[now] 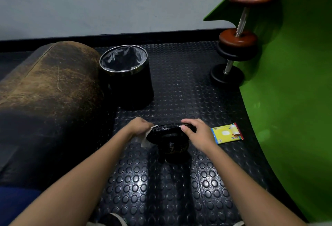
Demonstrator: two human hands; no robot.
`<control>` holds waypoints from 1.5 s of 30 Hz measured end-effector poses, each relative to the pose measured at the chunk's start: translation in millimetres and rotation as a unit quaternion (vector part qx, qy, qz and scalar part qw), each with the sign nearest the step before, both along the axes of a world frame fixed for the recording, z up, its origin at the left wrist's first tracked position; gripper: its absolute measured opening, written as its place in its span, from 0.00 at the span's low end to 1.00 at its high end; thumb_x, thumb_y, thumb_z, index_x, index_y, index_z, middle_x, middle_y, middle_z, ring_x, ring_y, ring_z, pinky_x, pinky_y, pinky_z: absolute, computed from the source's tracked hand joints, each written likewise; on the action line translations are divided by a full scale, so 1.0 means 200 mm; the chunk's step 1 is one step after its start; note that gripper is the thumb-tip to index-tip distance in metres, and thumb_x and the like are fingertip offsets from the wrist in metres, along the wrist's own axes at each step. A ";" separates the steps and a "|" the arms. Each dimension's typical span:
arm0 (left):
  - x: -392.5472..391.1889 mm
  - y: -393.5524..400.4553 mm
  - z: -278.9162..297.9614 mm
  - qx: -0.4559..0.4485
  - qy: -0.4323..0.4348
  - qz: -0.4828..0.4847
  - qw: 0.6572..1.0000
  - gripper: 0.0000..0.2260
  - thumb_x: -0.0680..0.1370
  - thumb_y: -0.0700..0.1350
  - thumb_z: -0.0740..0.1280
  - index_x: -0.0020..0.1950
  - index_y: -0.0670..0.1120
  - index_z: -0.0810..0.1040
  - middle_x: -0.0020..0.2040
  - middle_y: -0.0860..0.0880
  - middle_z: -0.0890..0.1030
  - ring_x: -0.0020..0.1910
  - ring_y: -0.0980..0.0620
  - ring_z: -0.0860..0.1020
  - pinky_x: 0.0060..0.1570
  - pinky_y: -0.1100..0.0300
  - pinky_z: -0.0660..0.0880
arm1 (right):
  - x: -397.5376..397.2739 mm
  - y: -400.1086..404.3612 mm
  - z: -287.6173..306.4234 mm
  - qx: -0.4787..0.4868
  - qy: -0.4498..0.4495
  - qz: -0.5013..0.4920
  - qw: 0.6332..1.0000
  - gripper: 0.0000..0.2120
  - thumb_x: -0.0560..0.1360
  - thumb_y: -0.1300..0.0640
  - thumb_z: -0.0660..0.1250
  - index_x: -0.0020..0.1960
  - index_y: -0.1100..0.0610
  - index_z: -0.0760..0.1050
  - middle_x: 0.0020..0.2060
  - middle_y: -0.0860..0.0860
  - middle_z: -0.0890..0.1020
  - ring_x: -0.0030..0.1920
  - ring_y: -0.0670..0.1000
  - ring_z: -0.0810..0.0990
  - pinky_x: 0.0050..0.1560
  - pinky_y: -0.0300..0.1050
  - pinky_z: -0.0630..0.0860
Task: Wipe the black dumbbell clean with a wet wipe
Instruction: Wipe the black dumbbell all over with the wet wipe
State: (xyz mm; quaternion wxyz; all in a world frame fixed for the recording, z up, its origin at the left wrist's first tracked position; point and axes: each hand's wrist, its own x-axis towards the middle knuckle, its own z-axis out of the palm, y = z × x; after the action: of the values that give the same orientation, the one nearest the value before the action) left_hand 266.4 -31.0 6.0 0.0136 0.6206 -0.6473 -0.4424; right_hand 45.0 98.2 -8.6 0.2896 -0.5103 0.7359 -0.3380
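Wiping is under way, not finished. Black cast-iron dumbbell (168, 140) stands on end on the studded black rubber floor mat (179, 189), near the mat's right edge beside the green mat. Left hand (141, 127) pinches a white wet wipe (146, 138) against the upper plate's left rim; right hand (196, 132) steadies that plate, fingers curled over its top. Upper plate glistens, judged wetted; lower plate and handle judged outstanding. Yellow wipe packet (227, 133) lies just right; lined black bin (127, 75) awaits the wipe.
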 end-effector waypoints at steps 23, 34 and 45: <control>0.04 0.15 -0.08 0.063 0.190 0.114 0.973 0.12 0.74 0.47 0.64 0.42 0.40 0.81 0.40 0.41 0.80 0.39 0.46 0.76 0.41 0.53 0.69 | 0.02 0.01 -0.02 -0.015 -0.029 -0.016 0.999 0.11 0.77 0.47 0.69 0.60 0.42 0.80 0.54 0.40 0.76 0.59 0.45 0.76 0.60 0.42 0.72; 0.05 0.20 -0.16 0.039 0.192 0.166 0.967 0.18 0.71 0.55 0.66 0.44 0.40 0.83 0.40 0.43 0.85 0.41 0.44 0.82 0.43 0.54 0.75 | 0.01 0.01 -0.02 -0.014 -0.036 -0.015 0.999 0.11 0.77 0.47 0.69 0.59 0.41 0.80 0.54 0.40 0.76 0.59 0.46 0.76 0.60 0.41 0.71; 0.08 0.17 -0.20 0.033 0.167 0.151 0.974 0.18 0.71 0.57 0.65 0.40 0.43 0.83 0.39 0.49 0.84 0.42 0.47 0.81 0.47 0.54 0.76 | 0.02 0.01 -0.02 -0.014 -0.039 -0.013 0.999 0.11 0.77 0.47 0.69 0.59 0.41 0.80 0.55 0.39 0.76 0.60 0.46 0.75 0.62 0.44 0.72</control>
State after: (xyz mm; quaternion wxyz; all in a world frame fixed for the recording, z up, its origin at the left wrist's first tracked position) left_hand 281.6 3.6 -34.0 0.1682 0.6287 -0.5196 -0.5535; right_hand 48.4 100.9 -12.2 0.3063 -0.4916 0.7257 -0.3713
